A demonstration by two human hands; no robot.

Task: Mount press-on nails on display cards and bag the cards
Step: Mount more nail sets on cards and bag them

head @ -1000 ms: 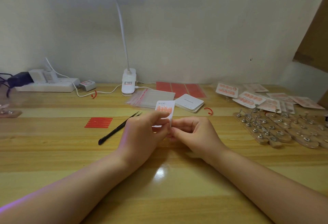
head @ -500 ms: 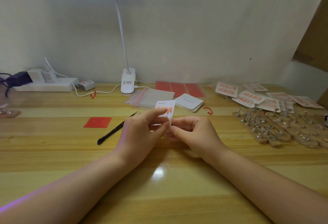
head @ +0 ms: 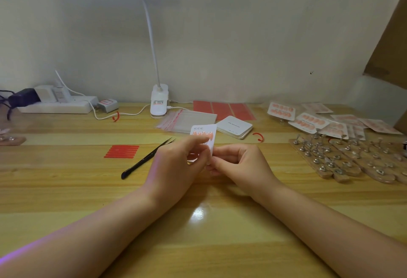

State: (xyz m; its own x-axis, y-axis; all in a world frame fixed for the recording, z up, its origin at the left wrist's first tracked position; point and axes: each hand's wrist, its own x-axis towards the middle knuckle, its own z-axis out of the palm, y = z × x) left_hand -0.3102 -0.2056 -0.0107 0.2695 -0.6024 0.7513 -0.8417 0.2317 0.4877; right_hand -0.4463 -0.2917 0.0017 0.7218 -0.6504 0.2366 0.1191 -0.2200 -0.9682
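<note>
A white display card (head: 207, 131) with a row of orange press-on nails stands upright between my hands at the table's middle. My left hand (head: 176, 167) pinches the card's left side with thumb and fingers. My right hand (head: 240, 165) has its fingers curled against the card's lower right edge; its fingertips are hidden. A stack of clear bags (head: 187, 120) with red strips lies just behind the card. A pile of blank white cards (head: 234, 126) sits to the right of the bags. Several bagged nail cards (head: 308, 121) lie at the far right.
Black tweezers (head: 145, 159) and red adhesive strips (head: 122, 151) lie left of my hands. Wooden nail stands (head: 343, 161) with metal holders fill the right side. Red tab sheets (head: 224, 110), a lamp base (head: 159, 103) and a power strip (head: 57, 107) line the back wall.
My left thumb and fingers shifted slightly on the card, and the card tilted a little. The hands stay in the same place.
</note>
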